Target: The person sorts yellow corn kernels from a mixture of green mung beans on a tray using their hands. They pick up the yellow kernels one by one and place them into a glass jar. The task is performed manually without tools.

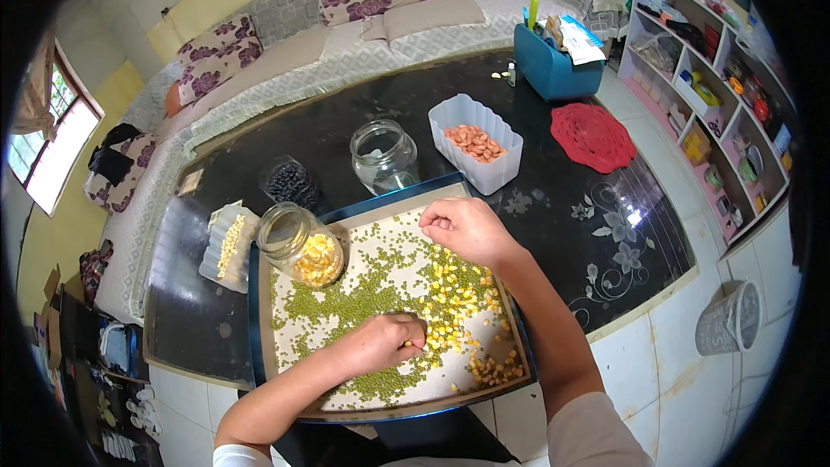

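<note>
A shallow box lid with a blue rim (255, 318) lies before me, spread with green mung beans (363, 298) and yellow corn kernels (454, 298). Low over the middle of the lid, my left hand (386, 340) pinches a corn kernel at its fingertips. My right hand (467, 230) hovers over the lid's far right part with curled fingers; whether anything is inside them is hidden. Inside the lid at the far left stands an open glass jar (285, 240) partly filled with corn kernels (318, 259). Darker kernels (496, 368) are gathered in the near right corner.
Behind the lid on the black table (402, 91) stand an uncovered glass jar (384, 155), a plastic tub (509, 168) of reddish-brown beans (475, 143) and a container of black beans (290, 183). Left is a tub of pale beans (231, 246). A red mat (593, 137) and blue organizer (551, 65) lie right.
</note>
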A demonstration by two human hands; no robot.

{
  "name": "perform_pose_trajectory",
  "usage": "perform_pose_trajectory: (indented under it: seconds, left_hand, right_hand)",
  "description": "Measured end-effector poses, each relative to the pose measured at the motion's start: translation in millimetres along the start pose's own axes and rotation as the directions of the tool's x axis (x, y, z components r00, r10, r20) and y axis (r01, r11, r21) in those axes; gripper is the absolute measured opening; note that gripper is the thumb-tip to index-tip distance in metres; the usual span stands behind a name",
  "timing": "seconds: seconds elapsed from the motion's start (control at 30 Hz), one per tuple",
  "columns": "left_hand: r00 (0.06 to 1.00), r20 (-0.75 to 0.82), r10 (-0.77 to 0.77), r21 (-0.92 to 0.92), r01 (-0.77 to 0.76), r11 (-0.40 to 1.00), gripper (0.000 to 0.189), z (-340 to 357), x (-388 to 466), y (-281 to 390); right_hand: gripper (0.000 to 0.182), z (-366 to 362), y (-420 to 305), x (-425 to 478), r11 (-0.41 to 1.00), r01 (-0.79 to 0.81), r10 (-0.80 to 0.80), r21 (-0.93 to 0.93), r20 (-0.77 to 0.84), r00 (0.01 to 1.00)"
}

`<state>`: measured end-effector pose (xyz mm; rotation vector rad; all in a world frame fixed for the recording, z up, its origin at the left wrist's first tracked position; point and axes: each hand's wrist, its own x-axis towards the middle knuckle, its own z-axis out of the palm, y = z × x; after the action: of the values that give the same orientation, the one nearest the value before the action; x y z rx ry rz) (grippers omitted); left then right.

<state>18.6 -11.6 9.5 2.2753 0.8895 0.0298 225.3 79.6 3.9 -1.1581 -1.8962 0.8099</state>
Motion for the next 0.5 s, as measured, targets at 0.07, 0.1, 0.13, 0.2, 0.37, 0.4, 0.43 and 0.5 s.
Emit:
perform_pose_trajectory:
  seconds: [0.07,0.1,0.13,0.2,0.37,0.4,0.43,0.5]
  left_hand:
    - [0.999,-0.026,-0.021,-0.05,0.019,0.999,0.01,-5.5,-4.9,2.6]
    - [0.998,-0.046,-0.038,-0.085,0.034,0.996,0.01,-11.9,-9.3,6.3]
    - [0.996,-0.067,-0.055,-0.12,0.047,0.992,0.009,-18.7,-13.6,9.6]
    - [0.978,-0.2,-0.062,-0.08,0.047,0.996,0.01,-40.6,-27.0,9.3]
    - [0.788,-0.538,-0.299,-0.153,0.258,0.954,0.008,-111.6,-62.8,-5.8]
    - [0.738,-0.583,-0.339,-0.159,0.306,0.939,0.009,-124.2,-66.3,-5.2]
    - [0.688,-0.621,-0.374,-0.171,0.347,0.922,0.009,-135.5,-65.8,-6.4]
    - [0.678,-0.636,-0.368,-0.085,0.412,0.907,0.009,-149.0,-63.3,-24.7]
  right_hand:
    - [0.012,-0.1,0.9,-1.8,1.0,0.003,-0.003,0.024,-0.003,1.0]
    - [0.012,0.5,0.7,-1.7,1.0,0.002,-0.001,0.022,-0.005,1.0]
    - [0.012,0.1,0.2,-2.3,1.0,0.0,0.0,0.02,-0.005,1.0]
    - [0.012,-0.7,1.0,-1.7,1.0,0.006,-0.006,0.014,-0.006,1.0]
    - [0.013,-1.9,-3.5,-1.7,0.999,-0.037,0.037,0.029,0.016,0.999]
    - [0.013,-1.5,-5.0,-1.4,0.999,-0.034,0.033,0.031,0.018,0.999]
    - [0.013,-1.7,-4.3,-2.2,0.999,-0.038,0.038,0.028,0.018,0.999]
    - [0.013,-2.2,-2.4,-2.2,0.999,-0.035,0.034,0.037,0.023,0.999]
